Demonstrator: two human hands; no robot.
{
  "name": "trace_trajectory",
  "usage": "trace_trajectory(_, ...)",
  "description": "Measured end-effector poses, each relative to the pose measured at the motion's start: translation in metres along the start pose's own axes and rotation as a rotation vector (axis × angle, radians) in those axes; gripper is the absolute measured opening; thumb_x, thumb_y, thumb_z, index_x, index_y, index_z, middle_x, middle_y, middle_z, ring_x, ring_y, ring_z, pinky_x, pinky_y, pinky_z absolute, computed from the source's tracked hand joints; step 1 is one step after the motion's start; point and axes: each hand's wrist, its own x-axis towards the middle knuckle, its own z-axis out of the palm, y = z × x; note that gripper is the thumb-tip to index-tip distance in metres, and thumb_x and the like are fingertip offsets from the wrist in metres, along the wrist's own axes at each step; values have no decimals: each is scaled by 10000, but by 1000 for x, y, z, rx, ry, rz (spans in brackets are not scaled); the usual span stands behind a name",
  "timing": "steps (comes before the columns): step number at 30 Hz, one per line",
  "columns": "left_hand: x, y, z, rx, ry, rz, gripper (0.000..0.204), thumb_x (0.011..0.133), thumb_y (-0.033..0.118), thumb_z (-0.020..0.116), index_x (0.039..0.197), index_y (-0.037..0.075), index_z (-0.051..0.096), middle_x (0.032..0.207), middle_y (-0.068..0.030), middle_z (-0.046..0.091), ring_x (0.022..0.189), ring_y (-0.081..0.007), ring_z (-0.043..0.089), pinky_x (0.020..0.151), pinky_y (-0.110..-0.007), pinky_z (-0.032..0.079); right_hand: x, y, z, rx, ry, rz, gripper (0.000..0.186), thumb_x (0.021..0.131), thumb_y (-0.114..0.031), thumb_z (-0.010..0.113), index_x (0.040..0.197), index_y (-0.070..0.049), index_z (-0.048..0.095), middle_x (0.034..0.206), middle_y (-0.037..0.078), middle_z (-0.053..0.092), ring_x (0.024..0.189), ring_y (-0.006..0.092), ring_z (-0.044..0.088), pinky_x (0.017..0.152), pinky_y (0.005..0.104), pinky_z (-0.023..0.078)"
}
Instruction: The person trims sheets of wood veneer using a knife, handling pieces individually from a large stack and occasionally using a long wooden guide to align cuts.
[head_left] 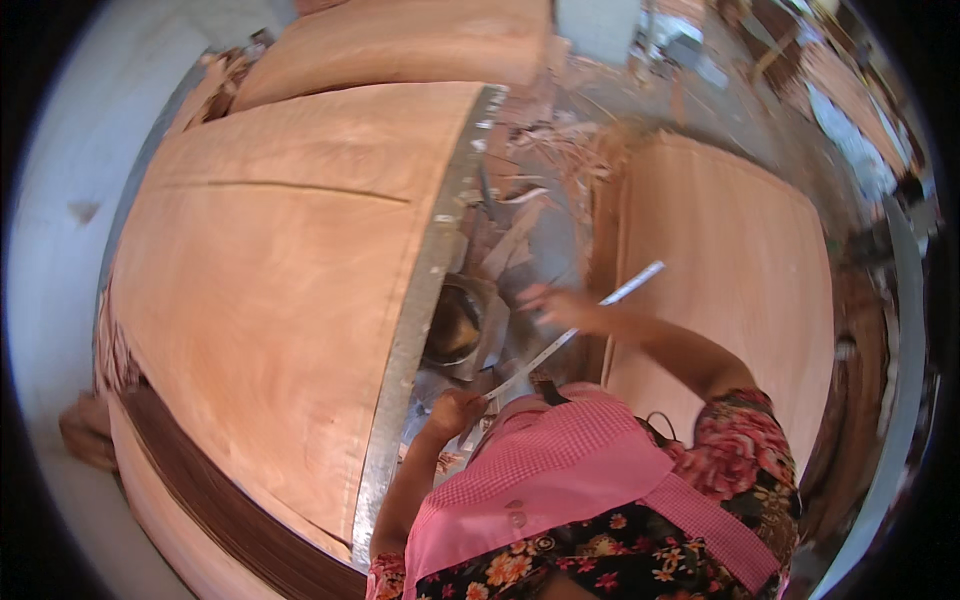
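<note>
My left hand (455,412) is closed at the lower end of a long, narrow white strip (632,283) beside the table's metal edge. From there the strip slants up to the right and passes beneath my right forearm. My right hand (552,304), a little blurred, is raised over the gap between two wood stacks, its fingers stretched to the left and apart from the strip. To the left lies a broad, thin wood sheet (280,300) with a long dark split near its far end. A metal strip (425,270) runs along that sheet's right edge.
A second stack of wood sheets (725,270) stands to the right. Between the stacks are a square-rimmed container (455,325) and scattered veneer scraps (560,145). Another sheet (400,45) lies beyond the left one. A pale wall (80,200) borders the left side.
</note>
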Motion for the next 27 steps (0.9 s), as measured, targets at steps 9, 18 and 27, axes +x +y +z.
trace_trajectory(9, 12, 26, 1, -660, 381, -743, 251, 831, 67, 463, 1071, 4, 500, 643, -53, 569, 532, -137, 553, 518, -270, 462, 30, -4, 101, 506, -361, 363, 249, 775, -288, 570, 709, -51, 608, 560, 52, 580, 557, 217, 561, 530, 352, 419)
trace_trajectory(18, 76, 18, 18, -149, 434, -311, 163, 643, 94, 630, 621, 23, 485, 545, -132, 503, 499, -301, 501, 467, -361, 406, 31, 5, 75, -110, -179, 294, 203, 776, -182, 545, 929, -63, 606, 842, 162, 609, 809, 326, 578, 725, 390, 446)
trace_trajectory(27, 106, -74, 59, -8, 443, -890, 347, 812, 385, 469, 926, 79, 588, 904, -196, 598, 825, -378, 578, 686, -450, 458, 106, 30, 159, 1230, 227, 545, 77, 722, -14, 575, 753, -57, 520, 830, 59, 592, 869, 180, 548, 802, 306, 388)
